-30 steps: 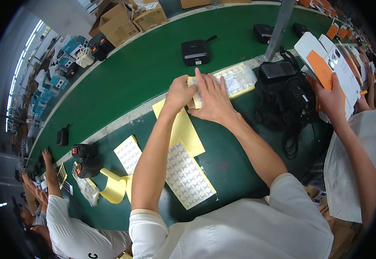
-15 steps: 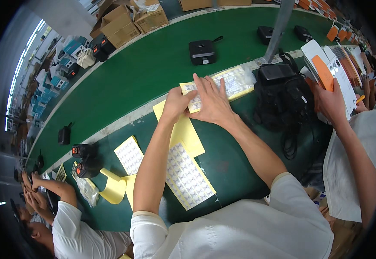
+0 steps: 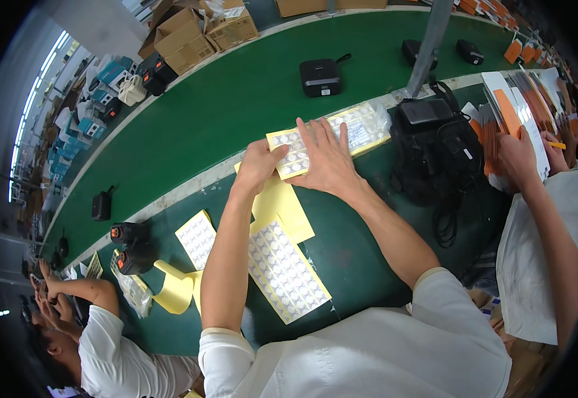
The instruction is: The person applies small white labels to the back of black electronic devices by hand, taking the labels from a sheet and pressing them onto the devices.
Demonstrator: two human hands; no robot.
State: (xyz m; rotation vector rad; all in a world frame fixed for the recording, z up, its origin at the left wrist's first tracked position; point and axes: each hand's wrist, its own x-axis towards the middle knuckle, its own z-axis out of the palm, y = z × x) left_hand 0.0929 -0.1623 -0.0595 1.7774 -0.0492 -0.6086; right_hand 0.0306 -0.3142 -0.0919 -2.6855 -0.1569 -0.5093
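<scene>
A yellow-backed sheet of round white stickers [image 3: 297,162] lies at the left end of a plastic-wrapped stack of sticker sheets [image 3: 366,131] by the belt's edge. My left hand [image 3: 259,164] grips the sheet's left edge, its thumb on top and its other fingers partly hidden. Across the sheet's right part my right hand [image 3: 328,152] rests with fingers stretched out and spread. Beneath my left wrist are bare yellow sheets [image 3: 287,215]. Nearer to me, another sticker sheet [image 3: 290,278] lies flat on the green table, partly behind my left forearm.
A black bag [image 3: 431,149] and a metal post [image 3: 429,46] stand right of the stack. Black cases [image 3: 320,77] sit on the green belt [image 3: 236,99]. Left are a smaller sticker sheet [image 3: 196,237], a curled yellow sheet [image 3: 174,292] and black-orange devices [image 3: 133,255]. Co-workers flank me.
The sheet and my left hand have shifted slightly left. The black cases on the belt have moved right. The right-hand co-worker's hand has moved down and right among the orange-and-white cards.
</scene>
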